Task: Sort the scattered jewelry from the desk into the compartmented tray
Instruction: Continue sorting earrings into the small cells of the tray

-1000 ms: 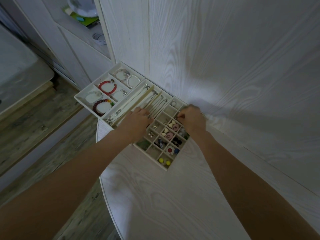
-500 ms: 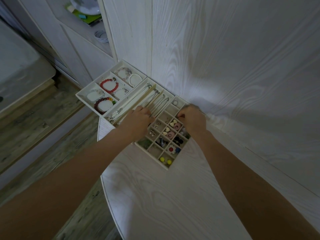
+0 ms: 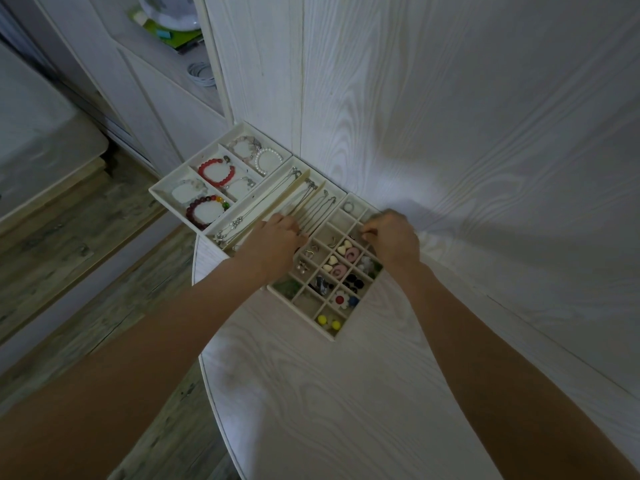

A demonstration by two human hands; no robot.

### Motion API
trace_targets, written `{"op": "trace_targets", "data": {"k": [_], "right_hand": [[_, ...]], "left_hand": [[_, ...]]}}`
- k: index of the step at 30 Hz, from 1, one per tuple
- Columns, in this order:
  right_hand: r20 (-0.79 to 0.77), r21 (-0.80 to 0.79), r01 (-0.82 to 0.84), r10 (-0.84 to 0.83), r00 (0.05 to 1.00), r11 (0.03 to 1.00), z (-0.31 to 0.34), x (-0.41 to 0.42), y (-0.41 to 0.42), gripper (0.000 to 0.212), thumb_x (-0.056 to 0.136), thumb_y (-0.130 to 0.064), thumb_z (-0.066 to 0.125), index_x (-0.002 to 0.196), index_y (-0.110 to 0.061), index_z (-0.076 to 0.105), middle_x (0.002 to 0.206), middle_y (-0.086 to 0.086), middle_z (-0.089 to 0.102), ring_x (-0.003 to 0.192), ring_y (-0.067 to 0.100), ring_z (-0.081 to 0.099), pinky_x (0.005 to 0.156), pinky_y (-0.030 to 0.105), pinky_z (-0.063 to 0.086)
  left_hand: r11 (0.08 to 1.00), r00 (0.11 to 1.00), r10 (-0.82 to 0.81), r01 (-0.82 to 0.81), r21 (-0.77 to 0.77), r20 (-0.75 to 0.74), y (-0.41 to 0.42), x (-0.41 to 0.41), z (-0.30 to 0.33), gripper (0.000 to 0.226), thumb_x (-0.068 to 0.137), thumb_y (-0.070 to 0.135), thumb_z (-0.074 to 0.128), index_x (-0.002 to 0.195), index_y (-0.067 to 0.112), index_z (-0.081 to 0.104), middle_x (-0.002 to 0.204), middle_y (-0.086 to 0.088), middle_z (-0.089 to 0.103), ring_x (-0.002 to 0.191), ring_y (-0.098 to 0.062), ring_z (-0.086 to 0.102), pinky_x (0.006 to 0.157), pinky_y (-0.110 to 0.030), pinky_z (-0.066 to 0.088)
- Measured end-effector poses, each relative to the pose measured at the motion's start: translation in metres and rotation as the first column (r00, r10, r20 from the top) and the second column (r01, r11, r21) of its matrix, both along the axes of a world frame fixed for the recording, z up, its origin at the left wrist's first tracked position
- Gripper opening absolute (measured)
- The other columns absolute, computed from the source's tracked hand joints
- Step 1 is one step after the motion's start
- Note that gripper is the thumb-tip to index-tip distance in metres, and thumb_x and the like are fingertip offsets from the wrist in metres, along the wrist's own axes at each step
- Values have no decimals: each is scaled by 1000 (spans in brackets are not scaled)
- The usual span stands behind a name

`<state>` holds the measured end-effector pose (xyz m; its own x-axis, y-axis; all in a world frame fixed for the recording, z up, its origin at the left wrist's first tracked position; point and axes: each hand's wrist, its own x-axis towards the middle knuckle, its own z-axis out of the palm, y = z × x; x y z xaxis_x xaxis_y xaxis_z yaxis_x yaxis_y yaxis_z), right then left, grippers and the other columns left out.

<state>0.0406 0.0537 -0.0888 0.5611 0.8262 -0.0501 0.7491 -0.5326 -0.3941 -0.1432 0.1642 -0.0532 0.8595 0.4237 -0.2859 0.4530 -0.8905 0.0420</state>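
The tray point(image 3: 325, 332) runs diagonally, its long axis from near right to far left. Left hand point(image 3: 275, 242) rests curled over necklaces point(image 3: 304, 206); the right hand point(image 3: 393, 237) pinches something too small to tell.

Open tabletop point(image 3: 346, 393) on the near side of the compartmented tray point(image 3: 330, 336), between the two forearms. Hemmed at the back and right by the wood-grain wall point(image 3: 450, 133), touching the tray's far edge. Blocked above the grid by the left hand point(image 3: 275, 242) and right hand point(image 3: 393, 237).
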Motion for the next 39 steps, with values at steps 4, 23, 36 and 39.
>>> {"op": "trace_targets", "data": {"k": [4, 23, 36, 39], "right_hand": [[9, -45, -13, 13, 1000, 999, -3, -3, 4, 22, 89, -12, 61, 109, -15, 71, 110, 8, 64, 90, 16, 61, 70, 15, 36], [-336, 29, 218, -195, 921, 976, 45, -55, -105, 22, 90, -17, 61, 111, -12, 69, 113, 9, 64, 98, 20, 62, 84, 17, 39], [-381, -130, 117, -158, 911, 985, 19, -117, -287, 34, 96, -14, 51, 130, -14, 55, 137, 4, 50, 125, 18, 48, 92, 6, 24], [-412, -149, 22, -82, 908, 989, 7, -129, -322, 38, 92, -4, 53, 130, -12, 55, 135, 7, 49, 126, 20, 44, 100, 13, 25]], "left_hand": [[1000, 1000, 9, -9, -16, 4, 0, 0, 1, 49, 91, 9, 48, 138, 21, 45, 137, -7, 40, 129, -24, 32, 109, -38, 30], [966, 998, 30, -14, -258, 60, -67, -12, 24, 48, 88, 4, 50, 134, 15, 50, 140, -10, 41, 122, -28, 45, 97, -37, 40], [857, 983, 95, 1, -514, 160, -231, -39, 0, 30, 94, 13, 47, 121, 14, 61, 128, -7, 54, 116, -25, 53, 98, -33, 42], [879, 992, 60, 0, -477, 110, -269, -54, -11, 31, 93, 22, 55, 123, 18, 58, 131, -6, 50, 118, -25, 50, 98, -33, 40]]}}
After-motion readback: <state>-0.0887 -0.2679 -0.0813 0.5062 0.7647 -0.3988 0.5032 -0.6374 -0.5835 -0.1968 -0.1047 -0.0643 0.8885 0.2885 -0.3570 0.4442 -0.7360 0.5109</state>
